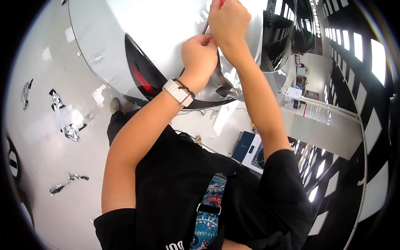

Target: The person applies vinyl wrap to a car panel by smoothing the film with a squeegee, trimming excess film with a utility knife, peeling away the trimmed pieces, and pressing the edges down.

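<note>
A silver-white car body panel [162, 25] fills the upper middle of the head view, with a dark tail light [141, 75] showing red at its lower left. My left hand [199, 56], a pale watch at its wrist, is closed in a pinch against the panel. Loose, wrinkled shiny film [228, 75] hangs beside its fingertips and runs down to the car's lower edge. My right hand [230, 21] is closed just above and to the right, close to the left fingertips. What its fingers grip is hidden behind the hand.
Crumpled silvery scraps [71, 132] lie on the pale floor at left. An open laptop [253, 154] is below the car near my right elbow, with cables on the floor. A white box [293, 98] stands farther right.
</note>
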The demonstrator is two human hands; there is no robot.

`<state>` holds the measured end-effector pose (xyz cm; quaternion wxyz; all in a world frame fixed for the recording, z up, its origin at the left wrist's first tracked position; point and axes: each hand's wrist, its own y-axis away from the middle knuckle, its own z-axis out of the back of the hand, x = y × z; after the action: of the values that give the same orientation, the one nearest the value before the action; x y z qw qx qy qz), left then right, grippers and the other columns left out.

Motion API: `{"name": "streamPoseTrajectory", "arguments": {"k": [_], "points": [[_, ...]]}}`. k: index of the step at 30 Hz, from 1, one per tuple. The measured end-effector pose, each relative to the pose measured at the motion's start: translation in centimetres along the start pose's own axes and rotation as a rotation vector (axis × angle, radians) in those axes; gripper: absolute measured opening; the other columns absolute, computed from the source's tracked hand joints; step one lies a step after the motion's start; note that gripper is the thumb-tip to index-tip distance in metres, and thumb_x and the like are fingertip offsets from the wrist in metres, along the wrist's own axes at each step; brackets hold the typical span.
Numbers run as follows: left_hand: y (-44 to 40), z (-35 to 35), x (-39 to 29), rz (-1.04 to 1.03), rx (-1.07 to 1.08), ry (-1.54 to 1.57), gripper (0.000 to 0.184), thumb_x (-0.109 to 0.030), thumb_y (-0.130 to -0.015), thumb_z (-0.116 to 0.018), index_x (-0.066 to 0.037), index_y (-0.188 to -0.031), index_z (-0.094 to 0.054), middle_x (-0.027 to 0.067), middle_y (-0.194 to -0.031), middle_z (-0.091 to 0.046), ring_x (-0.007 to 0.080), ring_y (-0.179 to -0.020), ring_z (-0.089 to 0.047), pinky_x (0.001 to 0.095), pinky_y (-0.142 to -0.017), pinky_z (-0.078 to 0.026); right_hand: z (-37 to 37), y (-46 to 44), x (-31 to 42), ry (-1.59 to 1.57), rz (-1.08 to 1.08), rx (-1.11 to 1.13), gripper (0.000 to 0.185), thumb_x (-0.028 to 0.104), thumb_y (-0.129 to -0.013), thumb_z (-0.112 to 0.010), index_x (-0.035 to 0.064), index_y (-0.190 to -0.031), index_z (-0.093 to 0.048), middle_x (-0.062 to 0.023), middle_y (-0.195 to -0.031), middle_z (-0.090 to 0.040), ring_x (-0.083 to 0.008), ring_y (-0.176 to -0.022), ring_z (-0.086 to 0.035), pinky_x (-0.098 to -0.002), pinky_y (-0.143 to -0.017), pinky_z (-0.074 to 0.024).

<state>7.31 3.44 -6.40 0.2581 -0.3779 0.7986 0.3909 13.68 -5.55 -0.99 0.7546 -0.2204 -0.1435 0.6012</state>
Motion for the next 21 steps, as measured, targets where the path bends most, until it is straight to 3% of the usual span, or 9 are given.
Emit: {"name": "streamPoseTrajectory", "arguments": {"k": [3,6,9,10,11,13,17,19,21], "points": [[0.1,0.5,-0.3,-0.057,0.039,-0.107,0.026,-0.017,-0.094,-0.073,0.007,-0.104,-0.074,0.0107,-0.085,-0.075,0.0153,-0.072,-0.068,0.0293,-0.069,-0.053,1.7,-0.9,-3.2,-0.024,0.081,0.022,0.025,0.02,-0.096,-0.063,-0.0037,-0.089,-0.067,-0.0266,-0.079,-0.068,-0.0463,-0.079,-0.068,-0.0526,-0.069,-0.0533],[0.3,0.9,-0.3,-0.012,0.097,-0.048,0.037,-0.023,-0.093,-0.076,0.008,-0.114,-0.073,0.0092,-0.095,-0.073,0.0148,-0.085,-0.065,0.028,-0.073,-0.049,7.4,-2.5,-4.0,-0.349,0.119,0.06,0.021,0.018,-0.091,-0.069,-0.0012,-0.1,-0.07,-0.0249,-0.086,-0.071,-0.0426,-0.085,-0.071,-0.0461,-0.073,-0.0546],[0.3,0.9,0.4,-0.074,0.105,-0.124,0.039,-0.025,-0.093,-0.077,0.008,-0.113,-0.073,0.009,-0.095,-0.072,0.0137,-0.083,-0.064,0.0269,-0.071,-0.048,9.2,-3.0,-5.4,-0.283,0.204,0.453,0.019,0.017,-0.087,-0.071,0.0041,-0.1,-0.074,-0.0216,-0.093,-0.072,-0.041,-0.087,-0.07,-0.0455,-0.074,-0.0549],[0.5,0.7,0.2,-0.042,0.084,-0.152,0.039,-0.026,-0.094,-0.076,0.008,-0.112,-0.073,0.0071,-0.091,-0.07,0.0117,-0.08,-0.061,0.026,-0.068,-0.046,8.6,-2.5,-5.6,-0.166,0.329,0.459,0.017,0.018,-0.087,-0.069,0.007,-0.098,-0.076,-0.0198,-0.092,-0.072,-0.0399,-0.089,-0.069,-0.044,-0.077,-0.0553],[0.8,0.5,0.0,-0.045,0.108,-0.18,0.039,-0.026,-0.094,-0.076,0.008,-0.112,-0.073,0.0071,-0.091,-0.07,0.0117,-0.08,-0.061,0.026,-0.068,-0.046,8.7,-1.8,-6.1,-0.038,0.379,0.545,0.018,0.007,-0.086,-0.067,0.0032,-0.103,-0.071,-0.0184,-0.095,-0.074,-0.0327,-0.089,-0.073,-0.0375,-0.081,-0.0577],[1.5,0.3,-0.3,0.049,0.114,-0.237,0.037,-0.027,-0.095,-0.075,0.007,-0.111,-0.073,0.0026,-0.084,-0.065,0.0096,-0.075,-0.056,0.0246,-0.065,-0.043,6.8,0.9,-7.4,-0.178,0.336,0.498,0.022,0.023,-0.089,-0.07,0.0018,-0.095,-0.072,-0.0163,-0.086,-0.072,-0.038,-0.078,-0.069,-0.0446,-0.071,-0.0541],[2.8,-0.4,0.1,0.088,0.185,-0.189,0.028,-0.027,-0.097,-0.075,0.0,-0.099,-0.075,-0.0021,-0.08,-0.059,0.0069,-0.069,-0.05,0.0226,-0.064,-0.041,8.5,6.2,-10.9,-0.113,0.31,0.612,0.017,0.018,-0.089,-0.072,0.0082,-0.104,-0.072,-0.0102,-0.098,-0.073,-0.0304,-0.086,-0.07,-0.0394,-0.073,-0.0555],[3.4,-0.8,0.4,0.095,0.206,-0.253,0.024,-0.027,-0.097,-0.075,-0.003,-0.092,-0.071,-0.0031,-0.08,-0.059,0.0056,-0.07,-0.05,0.0233,-0.064,-0.042,9.2,8.5,-14.1,-0.181,0.342,0.535,0.014,0.019,-0.092,-0.069,0.0093,-0.102,-0.073,-0.0077,-0.093,-0.071,-0.0285,-0.087,-0.07,-0.0397,-0.073,-0.0554],[3.8,-1.4,1.8,0.088,0.184,-0.123,0.03,-0.027,-0.096,-0.075,0.002,-0.093,-0.068,-0.0034,-0.074,-0.058,0.0042,-0.06,-0.044,0.0219,-0.052,-0.032,10.2,10.1,-16.9,-0.255,0.379,0.449,0.013,0.02,-0.095,-0.066,0.0103,-0.1,-0.073,-0.0053,-0.088,-0.07,-0.0266,-0.087,-0.07,-0.0401,-0.072,-0.0553]]}}
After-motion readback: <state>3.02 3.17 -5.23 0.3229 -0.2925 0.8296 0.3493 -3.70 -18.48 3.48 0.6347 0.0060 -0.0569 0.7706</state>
